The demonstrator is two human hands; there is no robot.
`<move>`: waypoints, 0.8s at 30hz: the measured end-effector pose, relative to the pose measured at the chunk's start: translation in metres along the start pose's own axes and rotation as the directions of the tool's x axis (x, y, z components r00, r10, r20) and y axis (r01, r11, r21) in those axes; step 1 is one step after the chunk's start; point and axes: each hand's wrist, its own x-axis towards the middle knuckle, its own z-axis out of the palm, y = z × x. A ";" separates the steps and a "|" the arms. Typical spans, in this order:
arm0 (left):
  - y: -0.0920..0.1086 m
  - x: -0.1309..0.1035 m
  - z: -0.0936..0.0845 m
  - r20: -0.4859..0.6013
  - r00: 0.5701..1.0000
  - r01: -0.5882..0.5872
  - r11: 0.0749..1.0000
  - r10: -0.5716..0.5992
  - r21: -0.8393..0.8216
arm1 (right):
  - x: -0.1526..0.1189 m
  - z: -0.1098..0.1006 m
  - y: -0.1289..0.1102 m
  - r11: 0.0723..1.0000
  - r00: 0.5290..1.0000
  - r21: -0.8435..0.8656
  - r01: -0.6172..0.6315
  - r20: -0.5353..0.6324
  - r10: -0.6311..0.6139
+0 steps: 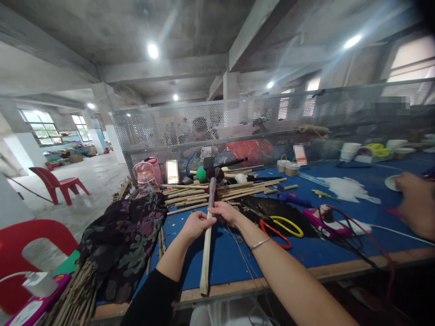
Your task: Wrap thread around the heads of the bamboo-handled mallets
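Observation:
A pale wooden stick [206,258] with a grey upper part [212,192] stands out from me over the blue table [190,271], its lower end near the front edge. My left hand [198,225] pinches it around the middle, thumb and finger together. Just above, at the lower end of the grey part, my right hand [224,213] has its fingers closed on the stick. Thin wires [242,251] hang below my right hand. Scissors with red and yellow handles [283,226] lie to the right on a black cloth [261,209].
Bamboo sticks [251,190] lie behind my hands, near a green ball [201,174]. Camouflage cloth [125,244] and bundled twigs [76,290] are left. A purple power strip [319,222] with cords and another person's blurred hand [419,203] are right. A perforated metal screen [152,136] stands behind.

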 end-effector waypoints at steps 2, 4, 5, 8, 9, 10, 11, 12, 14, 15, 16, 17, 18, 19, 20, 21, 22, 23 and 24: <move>0.003 -0.002 0.000 0.011 1.000 -0.013 1.000 0.013 -0.023 | -0.001 0.001 -0.002 0.998 1.000 0.057 0.015 0.004 -0.016; 0.007 -0.005 0.001 0.107 0.994 0.015 0.990 0.000 -0.138 | -0.002 0.000 -0.004 0.989 0.999 0.146 0.023 0.042 -0.029; 0.009 -0.006 0.001 0.164 0.986 0.037 0.978 -0.003 -0.204 | -0.003 0.000 -0.005 0.983 0.997 0.184 0.025 0.062 -0.038; 0.009 -0.007 0.002 0.257 0.966 0.109 0.957 -0.038 -0.270 | -0.002 -0.003 -0.004 0.983 0.996 0.180 0.023 0.085 -0.039; 0.007 -0.006 0.002 0.243 0.968 0.127 0.964 -0.068 -0.234 | -0.001 -0.003 -0.003 0.990 0.997 0.140 0.018 0.072 -0.028; 0.005 -0.005 0.002 0.207 0.974 0.133 0.975 -0.095 -0.178 | 0.000 -0.004 -0.002 0.996 0.999 0.092 0.009 0.051 -0.014; 0.003 -0.003 0.002 0.153 0.983 0.123 0.986 -0.105 -0.113 | 0.001 -0.004 -0.001 0.999 1.000 0.044 0.000 0.024 -0.001; 0.000 -0.001 0.001 0.090 0.992 0.096 0.994 -0.092 -0.048 | 0.001 -0.003 0.000 1.000 1.000 0.003 -0.005 -0.005 0.005; -0.005 0.002 0.000 -0.006 1.000 0.024 0.998 -0.023 0.052 | 0.002 -0.002 0.001 0.999 0.999 -0.048 -0.004 -0.046 0.002; -0.006 0.004 -0.001 -0.020 1.000 0.000 0.997 0.002 0.077 | 0.002 -0.001 0.001 0.998 0.998 -0.062 0.000 -0.056 -0.004; -0.008 0.005 -0.001 -0.015 1.000 -0.014 0.996 0.016 0.088 | 0.002 0.000 0.001 0.997 0.998 -0.072 0.006 -0.060 -0.010; -0.009 0.005 -0.001 -0.005 1.000 -0.021 0.996 0.022 0.091 | 0.003 0.001 0.001 0.997 0.998 -0.076 0.014 -0.062 -0.019; -0.010 0.006 -0.001 0.003 1.000 -0.026 0.996 0.026 0.090 | 0.003 0.002 0.001 0.997 0.998 -0.073 0.022 -0.059 -0.026; -0.010 0.006 -0.001 0.007 0.999 -0.033 0.996 0.032 0.087 | 0.004 0.003 0.002 0.998 0.998 -0.063 0.033 -0.058 -0.036; -0.009 0.005 0.000 0.009 0.999 -0.038 0.996 0.038 0.080 | 0.004 0.003 0.002 0.998 0.997 -0.047 0.042 -0.058 -0.045; -0.008 0.005 0.000 0.014 0.999 -0.042 0.997 0.041 0.063 | 0.004 0.002 0.002 0.999 0.997 -0.020 0.048 -0.057 -0.049; -0.006 0.003 0.000 0.033 0.999 -0.036 0.999 0.035 0.030 | 0.004 0.002 0.001 0.999 0.998 0.013 0.045 -0.049 -0.044; -0.003 0.002 0.000 0.075 0.997 -0.018 1.000 0.020 -0.019 | 0.003 0.001 0.001 0.998 0.999 0.052 0.035 -0.029 -0.034; -0.001 0.000 0.000 0.133 0.991 0.009 0.997 0.002 -0.079 | 0.002 0.000 -0.001 0.996 1.000 0.092 0.020 0.004 -0.021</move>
